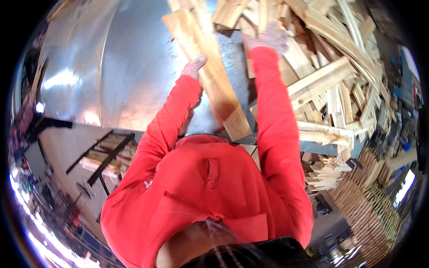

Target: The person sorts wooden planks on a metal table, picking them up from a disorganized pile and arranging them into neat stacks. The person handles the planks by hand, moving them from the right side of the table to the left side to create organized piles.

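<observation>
My left hand (194, 67) is closed on the edge of a wooden board (213, 82), its thumb on top and its other fingers hidden beneath. The board slants from the far middle toward my body, its near end close to my shirt. Farther to the right, my right hand (268, 41) is among loose wood pieces (298, 57) at the side of the heap. Motion smears its fingers, so I cannot tell whether it grips any piece. Another light board (202, 17) lies just beyond the held one.
A shiny metal table (138, 58) spreads under the boards and to the left. A tangled heap of wood offcuts (330, 89) covers its right side. Stacked wood strips (366, 210) stand at the lower right. A dark metal frame holding wood (105, 161) is below left.
</observation>
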{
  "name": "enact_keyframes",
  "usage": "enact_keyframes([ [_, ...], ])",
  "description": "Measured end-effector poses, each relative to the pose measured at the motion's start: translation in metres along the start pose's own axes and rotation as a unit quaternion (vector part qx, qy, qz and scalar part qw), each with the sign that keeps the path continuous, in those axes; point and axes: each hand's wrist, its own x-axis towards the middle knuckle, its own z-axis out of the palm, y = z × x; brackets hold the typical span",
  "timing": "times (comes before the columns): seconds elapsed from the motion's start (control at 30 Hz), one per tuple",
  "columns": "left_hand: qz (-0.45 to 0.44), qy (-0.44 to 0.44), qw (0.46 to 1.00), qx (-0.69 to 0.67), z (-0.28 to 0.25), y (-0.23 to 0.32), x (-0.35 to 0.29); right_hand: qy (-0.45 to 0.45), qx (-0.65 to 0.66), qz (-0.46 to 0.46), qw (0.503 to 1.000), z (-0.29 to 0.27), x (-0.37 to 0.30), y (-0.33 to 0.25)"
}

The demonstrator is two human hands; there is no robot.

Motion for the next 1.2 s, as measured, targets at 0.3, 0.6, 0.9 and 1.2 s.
enact_keyframes([
  [0.3, 0.047, 0.037, 0.996, -0.068, -0.04, 0.001, 0.021, -0.232, 0.185, -0.112, 0.948, -0.098, -0.117, -0.011],
  [0.6, -0.021, 0.048, 0.994, 0.094, -0.067, 0.019, 0.007, -0.213, 0.429, -0.013, 0.878, -0.043, -0.068, -0.047],
  [0.9, -0.042, 0.149, 0.98, 0.127, -0.107, 0.112, -0.043, -0.326, 0.696, 0.28, 0.575, -0.029, -0.012, -0.119],
  [1.2, 0.047, 0.163, 0.971, -0.169, -0.129, 0.105, -0.003, -0.428, 0.487, -0.213, 0.731, -0.06, -0.21, -0.045],
])
